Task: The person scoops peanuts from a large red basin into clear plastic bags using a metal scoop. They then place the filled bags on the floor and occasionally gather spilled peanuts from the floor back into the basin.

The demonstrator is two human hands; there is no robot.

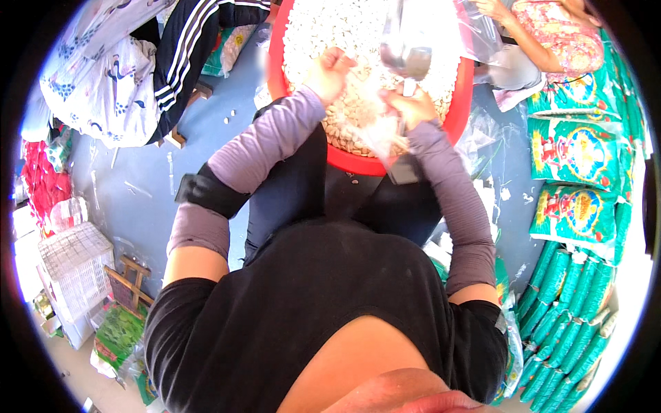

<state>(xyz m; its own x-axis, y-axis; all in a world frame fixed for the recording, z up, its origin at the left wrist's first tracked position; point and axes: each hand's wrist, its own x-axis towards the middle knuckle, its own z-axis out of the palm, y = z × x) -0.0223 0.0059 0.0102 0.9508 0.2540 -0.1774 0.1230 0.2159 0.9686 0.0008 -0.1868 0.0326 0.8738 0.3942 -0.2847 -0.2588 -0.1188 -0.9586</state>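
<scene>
A round red tub (460,109) in front of me is heaped with small cream-white pieces (323,31), like kernels or beans; their kind is unclear. My left hand (329,77) is over its near left part, fingers pinched at the edge of a clear plastic bag (375,127). The bag hangs between my hands, blurred, with some pale pieces seemingly inside. On the right, my right hand (412,107) is closed round the handle of a shiny metal scoop (411,60), whose bowl points away over the pieces. A dark flat thing (405,171) shows below that hand, partly blurred.
Green printed bags (575,151) are stacked along the right, with rolled green packs (564,296) nearer. Another person's hand (492,8) is at the far right by clear plastic. A person in striped trousers (182,62) sits at far left. A white basket (76,258) stands left.
</scene>
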